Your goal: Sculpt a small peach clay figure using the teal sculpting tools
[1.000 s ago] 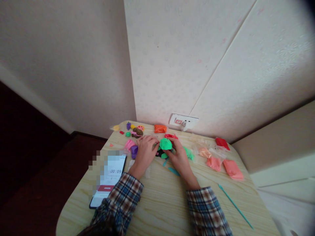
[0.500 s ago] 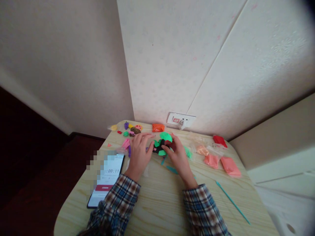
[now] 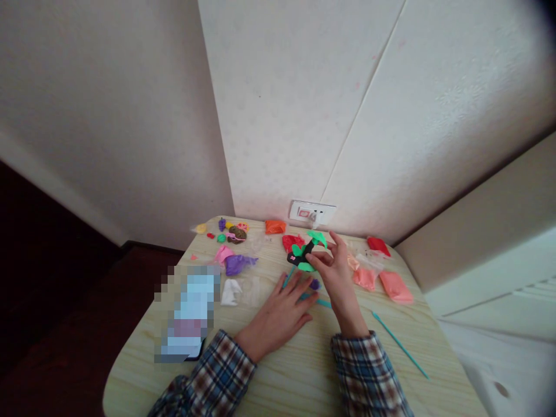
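My right hand (image 3: pixel 336 272) holds up a small clay figure (image 3: pixel 305 252) of green and black, pinched between thumb and fingers above the wooden table (image 3: pixel 282 370). My left hand (image 3: pixel 282 313) lies flat on the table with fingers spread, its tips by a teal modelling tool (image 3: pixel 315 300) and a small purple clay bit (image 3: pixel 315 284). Both arms wear plaid sleeves.
Clay lumps and bags lie about: red (image 3: pixel 292 241), orange (image 3: pixel 275 226), purple (image 3: pixel 237 264), pink (image 3: pixel 223 253), white (image 3: pixel 230 291), salmon (image 3: pixel 394 286). Small clay figures (image 3: pixel 236 233) stand at the back left. A phone (image 3: pixel 187 315) lies at the left. A long teal stick (image 3: pixel 399 346) lies at the right. A wall socket (image 3: pixel 311 211) is behind.
My left hand let go of the clay and moved back toward me, now flat on the table. My right hand lifted the green and black figure. The view shifted slightly.
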`<state>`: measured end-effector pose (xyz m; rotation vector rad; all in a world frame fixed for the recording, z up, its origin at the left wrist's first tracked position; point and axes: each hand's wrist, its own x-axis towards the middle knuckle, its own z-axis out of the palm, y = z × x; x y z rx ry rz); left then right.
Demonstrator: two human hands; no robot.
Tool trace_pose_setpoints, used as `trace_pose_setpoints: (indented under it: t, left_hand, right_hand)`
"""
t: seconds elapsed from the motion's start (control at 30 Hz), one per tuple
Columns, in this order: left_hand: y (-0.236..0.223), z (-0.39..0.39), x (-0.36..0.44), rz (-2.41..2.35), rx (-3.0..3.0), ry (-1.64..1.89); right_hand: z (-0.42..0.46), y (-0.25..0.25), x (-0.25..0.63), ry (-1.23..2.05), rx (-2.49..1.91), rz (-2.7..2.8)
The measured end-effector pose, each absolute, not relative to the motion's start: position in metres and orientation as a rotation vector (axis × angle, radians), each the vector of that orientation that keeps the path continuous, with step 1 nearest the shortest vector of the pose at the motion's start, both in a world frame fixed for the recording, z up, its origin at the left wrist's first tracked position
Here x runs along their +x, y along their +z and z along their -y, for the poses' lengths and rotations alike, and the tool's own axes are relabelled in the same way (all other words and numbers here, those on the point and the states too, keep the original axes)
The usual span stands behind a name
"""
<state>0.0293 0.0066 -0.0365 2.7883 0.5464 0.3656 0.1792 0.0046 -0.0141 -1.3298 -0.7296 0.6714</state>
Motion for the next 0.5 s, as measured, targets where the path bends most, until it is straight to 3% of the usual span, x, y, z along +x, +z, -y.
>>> trace_pose_setpoints:
  t: [0.5]
  left_hand:
    - [-0.024,0.004,0.052,-0.466,2.594,0.563]
  right_hand:
    - [-0.004,-0.017,0.171,0.678,-1.275,0.802]
